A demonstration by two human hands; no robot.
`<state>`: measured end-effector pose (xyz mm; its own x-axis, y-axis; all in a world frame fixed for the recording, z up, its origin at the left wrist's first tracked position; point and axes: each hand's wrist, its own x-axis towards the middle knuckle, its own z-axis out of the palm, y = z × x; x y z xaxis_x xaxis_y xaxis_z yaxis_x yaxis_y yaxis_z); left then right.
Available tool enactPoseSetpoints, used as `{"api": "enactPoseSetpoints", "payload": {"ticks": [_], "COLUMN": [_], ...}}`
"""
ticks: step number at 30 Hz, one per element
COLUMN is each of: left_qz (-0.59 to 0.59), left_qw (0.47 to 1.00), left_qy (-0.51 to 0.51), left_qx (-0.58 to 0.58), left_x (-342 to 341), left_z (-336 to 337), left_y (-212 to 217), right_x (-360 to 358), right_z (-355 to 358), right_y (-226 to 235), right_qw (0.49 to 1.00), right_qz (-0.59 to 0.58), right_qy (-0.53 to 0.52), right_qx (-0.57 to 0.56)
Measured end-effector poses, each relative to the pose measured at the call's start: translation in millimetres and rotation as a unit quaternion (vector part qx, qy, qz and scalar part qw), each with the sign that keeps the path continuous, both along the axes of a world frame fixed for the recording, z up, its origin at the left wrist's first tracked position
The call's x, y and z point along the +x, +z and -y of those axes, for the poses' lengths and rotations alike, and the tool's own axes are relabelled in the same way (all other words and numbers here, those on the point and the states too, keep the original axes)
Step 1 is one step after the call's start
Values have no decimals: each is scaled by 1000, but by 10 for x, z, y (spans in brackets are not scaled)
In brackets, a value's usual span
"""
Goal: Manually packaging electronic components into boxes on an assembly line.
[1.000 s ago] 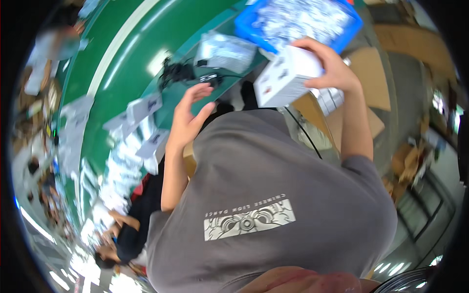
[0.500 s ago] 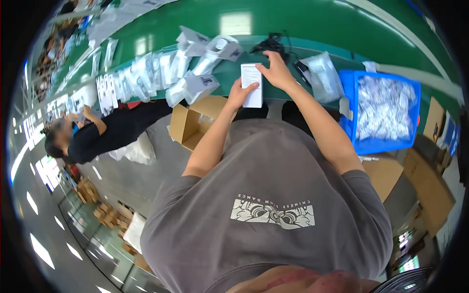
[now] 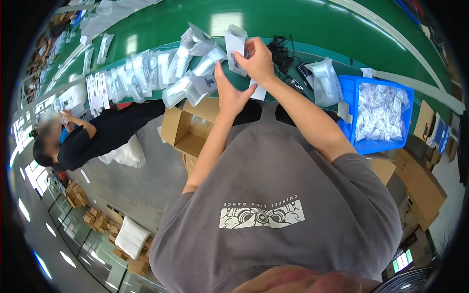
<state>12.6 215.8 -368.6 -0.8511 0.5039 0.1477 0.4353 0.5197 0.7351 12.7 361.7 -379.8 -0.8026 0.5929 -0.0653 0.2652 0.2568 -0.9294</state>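
My right hand [image 3: 259, 61] pinches a white printed card [image 3: 233, 49] over the green worktop, with a bit of clear bubble wrap [image 3: 237, 31] showing behind its top edge. To its near left, my left hand [image 3: 231, 94] is open, thumb and fingers spread apart, with nothing in it. Partly hidden below my right hand lies a white paper leaflet [image 3: 259, 90]. Left of my hands, several bubble-wrap packs [image 3: 178, 63] lie in a row, some with white printed cards [image 3: 204, 84] on them.
Black cables [image 3: 281, 53] and a bubble-wrapped pack [image 3: 324, 80] lie right of my hands. Farther right is a blue bin [image 3: 346, 83] full of small clear packets. An open cardboard box [image 3: 175, 128] stands below the table edge at left. A person in black [image 3: 97, 139] works at far left.
Both hands have let go of the white leaflet, which now lies on the worktop. My right hand has moved left and away from me and taken hold of a printed card; my left hand has opened.
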Motion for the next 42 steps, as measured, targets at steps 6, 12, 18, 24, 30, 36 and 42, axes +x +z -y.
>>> {"api": "enactPoseSetpoints", "payload": {"ticks": [6, 12, 18, 24, 30, 36, 42], "left_qz": [203, 594, 762, 475, 440, 494, 609], "left_qw": [964, 726, 538, 844, 861, 862, 791], "left_qy": [-53, -212, -219, -176, -242, -15, 34], "left_qx": [162, 276, 287, 175, 78, 111, 48], "left_x": [-373, -235, -29, 598, 793, 597, 467], "left_z": [-583, -462, -559, -671, -927, -883, -721], "left_y": [5, 400, 378, 812, 512, 212, 368], "right_x": [388, 1095, 1588, 1801, 1923, 2941, 4226], "right_z": [-212, -929, -970, -752, -968, -2140, -2696], "right_y": [240, 1253, 1219, 967, 679, 470, -1199], "right_qw": [990, 965, 975, 975, 987, 953, 870], "right_qz": [-112, -152, -124, -78, 51, -88, 343], "right_qy": [0, 59, 185, 204, 141, -226, -67], "right_qx": [-88, 206, 6, 42, 53, -183, 347]}}
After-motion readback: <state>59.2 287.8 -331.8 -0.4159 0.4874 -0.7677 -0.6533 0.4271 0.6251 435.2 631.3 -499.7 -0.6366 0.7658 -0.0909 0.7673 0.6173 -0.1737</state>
